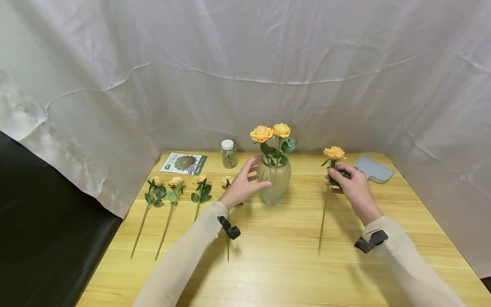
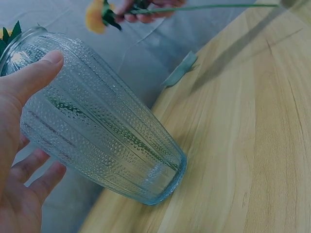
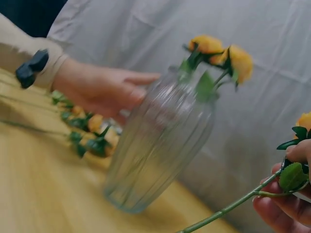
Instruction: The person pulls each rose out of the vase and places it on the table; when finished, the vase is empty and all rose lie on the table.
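A ribbed clear glass vase (image 1: pixel 274 181) stands upright on the table with two yellow roses (image 1: pixel 262 134) in it, their stems visible through the glass. At its left side is my left hand (image 1: pixel 242 183), thumb and fingers spread; in the left wrist view the thumb (image 2: pixel 41 73) overlaps the glass near the neck. My right hand (image 1: pixel 352 187) pinches another yellow rose (image 1: pixel 334 153) just under its bloom, at the leaves. This rose is upright, its long green stem (image 3: pixel 228 208) hanging down to the right of the vase.
Several more yellow roses (image 1: pixel 176 182) lie in a row on the left of the wooden table (image 1: pixel 276 264), one partly hidden by my left arm. Behind them are a seed packet (image 1: pixel 185 163) and a white-capped jar (image 1: pixel 229 155). A grey-blue flat piece (image 1: pixel 374 169) lies back right.
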Demonstrator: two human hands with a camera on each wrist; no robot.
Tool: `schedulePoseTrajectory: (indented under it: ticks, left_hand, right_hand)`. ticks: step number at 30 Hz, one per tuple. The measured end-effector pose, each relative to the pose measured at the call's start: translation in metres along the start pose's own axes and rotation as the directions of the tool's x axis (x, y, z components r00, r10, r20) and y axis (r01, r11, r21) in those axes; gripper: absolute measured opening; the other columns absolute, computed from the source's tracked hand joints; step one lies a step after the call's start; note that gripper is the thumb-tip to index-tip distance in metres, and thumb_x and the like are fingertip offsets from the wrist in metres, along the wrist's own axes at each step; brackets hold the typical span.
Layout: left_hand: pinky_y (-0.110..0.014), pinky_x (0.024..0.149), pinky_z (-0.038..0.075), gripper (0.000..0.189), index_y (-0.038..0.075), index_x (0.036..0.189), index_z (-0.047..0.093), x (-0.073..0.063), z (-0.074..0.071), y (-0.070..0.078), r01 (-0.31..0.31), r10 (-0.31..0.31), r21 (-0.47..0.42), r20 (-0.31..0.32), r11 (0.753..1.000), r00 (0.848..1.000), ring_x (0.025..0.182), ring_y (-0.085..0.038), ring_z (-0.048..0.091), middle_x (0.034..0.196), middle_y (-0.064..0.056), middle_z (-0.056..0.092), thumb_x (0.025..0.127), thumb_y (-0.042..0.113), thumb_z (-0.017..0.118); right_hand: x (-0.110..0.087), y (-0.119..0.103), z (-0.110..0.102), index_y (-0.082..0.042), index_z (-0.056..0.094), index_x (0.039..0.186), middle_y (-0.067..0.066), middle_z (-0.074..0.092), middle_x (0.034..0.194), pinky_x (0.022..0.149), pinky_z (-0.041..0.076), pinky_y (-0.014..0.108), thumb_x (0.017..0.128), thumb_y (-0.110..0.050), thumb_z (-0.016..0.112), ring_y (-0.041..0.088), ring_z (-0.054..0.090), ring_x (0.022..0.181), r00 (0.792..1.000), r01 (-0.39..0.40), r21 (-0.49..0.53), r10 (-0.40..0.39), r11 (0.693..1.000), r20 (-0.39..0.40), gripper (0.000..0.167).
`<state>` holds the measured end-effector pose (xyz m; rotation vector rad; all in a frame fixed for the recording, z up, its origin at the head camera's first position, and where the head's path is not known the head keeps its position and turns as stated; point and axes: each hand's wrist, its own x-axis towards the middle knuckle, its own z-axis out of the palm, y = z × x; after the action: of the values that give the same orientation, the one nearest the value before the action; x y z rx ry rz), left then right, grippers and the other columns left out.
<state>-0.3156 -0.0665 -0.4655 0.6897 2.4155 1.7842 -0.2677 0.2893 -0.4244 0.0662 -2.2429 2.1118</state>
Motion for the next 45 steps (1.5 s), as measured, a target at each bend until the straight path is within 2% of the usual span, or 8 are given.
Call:
schedulePoseTrajectory:
  ticks: [5,8,13,18,26,35,42,45]
  left_hand:
    - [-0.05,0.127,0.046,0.092,0.045,0.168,0.03,0.001,0.001,0.0,-0.005,0.005,-0.007,0.005,1.0,1.0,0.152,-0.034,0.049,0.17,0.001,0.04,0.095,0.043,0.086]
    - [-0.05,0.127,0.046,0.092,0.045,0.168,0.03,0.001,0.001,0.0,-0.004,0.004,0.0,0.004,1.0,1.0,0.152,-0.034,0.05,0.17,0.002,0.04,0.095,0.044,0.086]
    - [-0.049,0.127,0.046,0.094,0.044,0.169,0.03,0.001,0.001,0.0,-0.003,0.003,0.015,-0.005,1.0,1.0,0.153,-0.033,0.05,0.171,0.0,0.04,0.095,0.044,0.087]
    - [-0.051,0.127,0.046,0.094,0.042,0.17,0.029,0.001,0.001,-0.001,-0.008,0.008,0.003,-0.003,1.0,1.0,0.153,-0.035,0.048,0.172,-0.001,0.039,0.095,0.042,0.087]
    - [-0.051,0.126,0.046,0.093,0.044,0.169,0.03,0.002,0.001,-0.002,-0.006,0.006,0.003,0.001,1.0,1.0,0.152,-0.036,0.05,0.171,0.001,0.039,0.095,0.044,0.087]
    - [-0.052,0.126,0.046,0.094,0.045,0.169,0.029,0.002,0.0,-0.004,-0.013,0.013,0.004,-0.004,1.0,1.0,0.152,-0.036,0.05,0.171,0.002,0.04,0.095,0.046,0.087]
    - [-0.053,0.126,0.046,0.093,0.046,0.168,0.029,0.002,0.0,-0.004,-0.013,0.013,-0.007,0.0,1.0,1.0,0.153,-0.036,0.048,0.171,0.002,0.039,0.095,0.046,0.086]
    - [-0.053,0.126,0.046,0.093,0.046,0.168,0.029,0.002,0.0,-0.004,-0.013,0.013,-0.019,0.001,1.0,1.0,0.153,-0.036,0.048,0.171,0.002,0.039,0.095,0.045,0.087]
  right_hand:
    - [-0.003,0.027,0.004,0.003,0.061,0.135,-0.014,0.074,0.1,0.075,0.069,0.028,0.109,-0.037,0.069,0.006,0.075,0.094,0.996,-0.083,-0.131,0.087,0.988,0.024,0.049]
    - [-0.004,0.041,0.006,0.006,0.058,0.14,-0.011,0.074,0.102,0.076,0.07,0.029,0.11,-0.037,0.068,0.009,0.074,0.094,0.991,-0.12,-0.173,0.129,0.978,0.042,0.053]
    - [-0.003,0.056,0.011,0.005,0.056,0.145,0.001,0.074,0.109,0.073,0.07,0.032,0.11,-0.035,0.068,0.01,0.074,0.086,0.981,-0.163,-0.223,0.182,0.961,0.071,0.055]
    - [-0.001,0.07,0.018,0.004,0.057,0.144,0.011,0.074,0.112,0.07,0.07,0.033,0.111,-0.036,0.067,0.011,0.074,0.082,0.97,-0.201,-0.233,0.227,0.951,0.09,0.053]
    - [0.004,0.081,0.035,0.005,0.057,0.148,0.01,0.072,0.108,0.069,0.07,0.032,0.112,-0.032,0.066,0.01,0.072,0.079,0.959,-0.26,-0.196,0.277,0.945,0.065,0.052]
    - [0.008,0.089,0.058,0.004,0.061,0.141,0.015,0.067,0.12,0.072,0.071,0.036,0.111,-0.028,0.067,0.014,0.072,0.084,0.956,-0.248,-0.223,0.275,0.943,0.1,0.045]
    - [0.007,0.094,0.063,0.001,0.064,0.136,0.02,0.066,0.126,0.072,0.071,0.037,0.109,-0.025,0.069,0.015,0.075,0.08,0.962,-0.25,-0.259,0.268,0.933,0.039,0.039]
    - [0.006,0.095,0.062,0.0,0.067,0.132,0.024,0.065,0.13,0.067,0.07,0.034,0.108,-0.026,0.071,0.017,0.073,0.079,0.976,-0.2,-0.351,0.219,0.915,0.017,0.036]
